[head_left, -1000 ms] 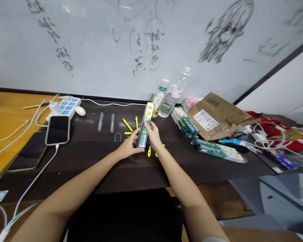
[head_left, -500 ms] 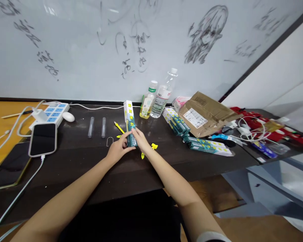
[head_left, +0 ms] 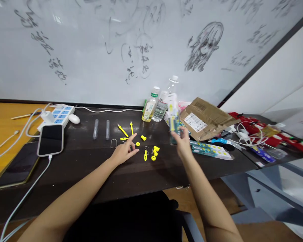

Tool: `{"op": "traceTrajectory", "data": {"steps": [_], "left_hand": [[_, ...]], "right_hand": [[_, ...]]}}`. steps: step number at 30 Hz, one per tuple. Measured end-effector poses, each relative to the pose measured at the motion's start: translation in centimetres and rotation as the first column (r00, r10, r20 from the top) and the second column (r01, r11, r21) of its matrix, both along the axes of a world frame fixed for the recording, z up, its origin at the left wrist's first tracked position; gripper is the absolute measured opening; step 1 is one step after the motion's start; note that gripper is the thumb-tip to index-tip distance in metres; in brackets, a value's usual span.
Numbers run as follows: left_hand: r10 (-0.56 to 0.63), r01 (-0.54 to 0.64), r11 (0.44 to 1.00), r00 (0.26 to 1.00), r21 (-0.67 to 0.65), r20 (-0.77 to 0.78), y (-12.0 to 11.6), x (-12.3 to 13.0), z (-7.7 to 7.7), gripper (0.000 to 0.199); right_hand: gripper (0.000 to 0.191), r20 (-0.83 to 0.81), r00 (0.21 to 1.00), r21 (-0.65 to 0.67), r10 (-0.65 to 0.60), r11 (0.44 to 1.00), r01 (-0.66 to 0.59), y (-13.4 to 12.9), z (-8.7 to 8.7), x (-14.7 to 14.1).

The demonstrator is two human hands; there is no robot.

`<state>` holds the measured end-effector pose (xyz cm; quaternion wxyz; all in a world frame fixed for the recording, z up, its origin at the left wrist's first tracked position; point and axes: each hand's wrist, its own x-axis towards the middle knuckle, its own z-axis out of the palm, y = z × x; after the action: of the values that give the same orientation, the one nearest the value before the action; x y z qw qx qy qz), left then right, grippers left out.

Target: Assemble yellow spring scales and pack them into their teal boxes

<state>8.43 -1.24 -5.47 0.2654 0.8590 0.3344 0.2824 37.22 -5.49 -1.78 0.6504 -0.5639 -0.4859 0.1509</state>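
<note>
Box (head_left: 173,119), gripped in the right hand (head_left: 182,144), points toward the table's (head_left: 131,178) back edge; left hand (head_left: 122,153), fingers apart, is beside yellow parts (head_left: 145,155). Swinging the box backward could topple the bottles (head_left: 149,107).

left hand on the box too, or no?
No, only the right hand grips the box; the left hand is apart from it, near the small yellow parts.
</note>
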Motion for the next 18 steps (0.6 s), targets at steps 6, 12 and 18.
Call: {"op": "traceTrajectory", "data": {"steps": [6,12,18], "left_hand": [[-0.049,0.052,0.997,0.997,0.053,-0.054,-0.2,0.5,0.0,0.060],[-0.023,0.027,0.998,0.997,0.064,-0.068,-0.2,-0.1,0.1,0.052],[-0.030,0.032,0.998,0.999,0.056,-0.039,-0.1,-0.1,0.1,0.049]], "right_hand": [[0.053,0.538,0.749,-0.225,-0.386,0.790,0.570,2.7,1.8,12.7],[0.049,0.736,0.659,-0.363,-0.156,0.730,0.579,6.6,1.5,14.5],[0.067,0.818,0.551,-0.309,-0.165,0.682,0.663,6.3,1.2,13.5]]}}
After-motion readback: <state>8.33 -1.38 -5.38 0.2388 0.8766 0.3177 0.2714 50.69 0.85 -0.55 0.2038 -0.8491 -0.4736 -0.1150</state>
